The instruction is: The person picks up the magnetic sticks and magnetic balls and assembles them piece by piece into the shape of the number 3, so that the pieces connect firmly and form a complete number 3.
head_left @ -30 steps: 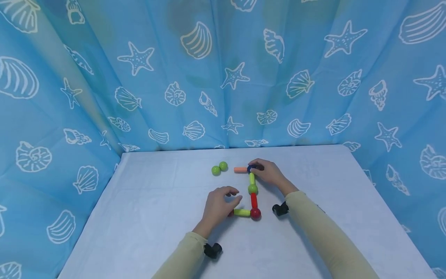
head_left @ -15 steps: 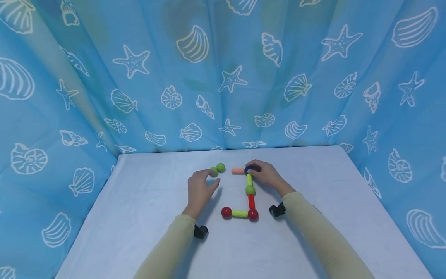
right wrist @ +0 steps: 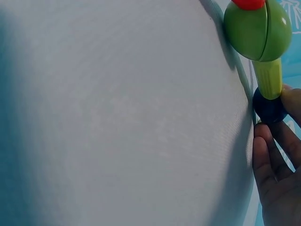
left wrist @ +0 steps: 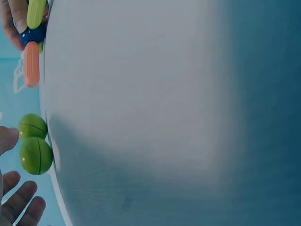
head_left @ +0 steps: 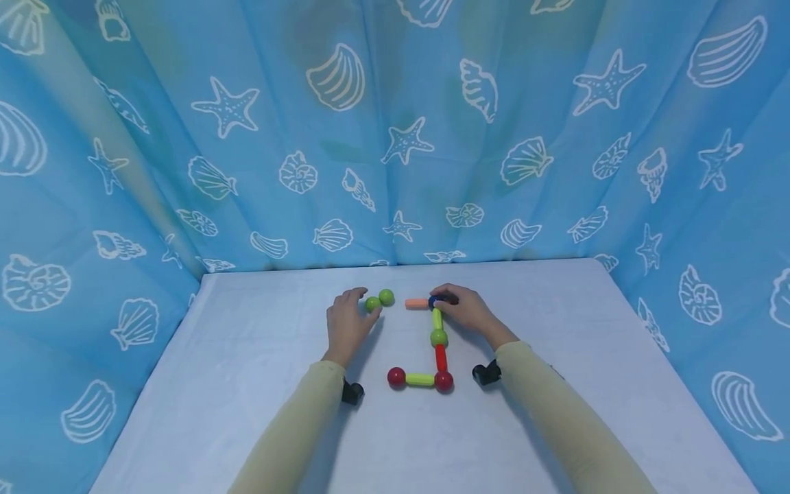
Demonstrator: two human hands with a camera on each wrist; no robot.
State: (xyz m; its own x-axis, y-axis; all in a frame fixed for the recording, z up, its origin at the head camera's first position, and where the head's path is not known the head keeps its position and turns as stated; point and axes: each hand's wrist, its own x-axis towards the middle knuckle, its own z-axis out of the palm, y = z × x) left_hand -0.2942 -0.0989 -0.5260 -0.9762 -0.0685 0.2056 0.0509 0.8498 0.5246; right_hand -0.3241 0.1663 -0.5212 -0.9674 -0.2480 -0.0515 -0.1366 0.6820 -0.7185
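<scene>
My right hand pinches a dark blue ball between thumb and fingers; the right wrist view shows the grip on the blue ball closely. From that ball an orange rod points left and a yellow-green rod runs toward me. A green ball, a red rod and a red ball continue the line. My left hand spreads thumb and fingers around two loose green balls, a nearer ball and a farther ball, without gripping them.
At the near end, another yellow-green rod extends left to a second red ball. Everything lies on a white-covered table. A blue curtain with shell prints hangs behind the table and at its sides.
My left hand has left the near red ball and moved away and to the left, to the two green balls. My right hand stays on the blue ball.
</scene>
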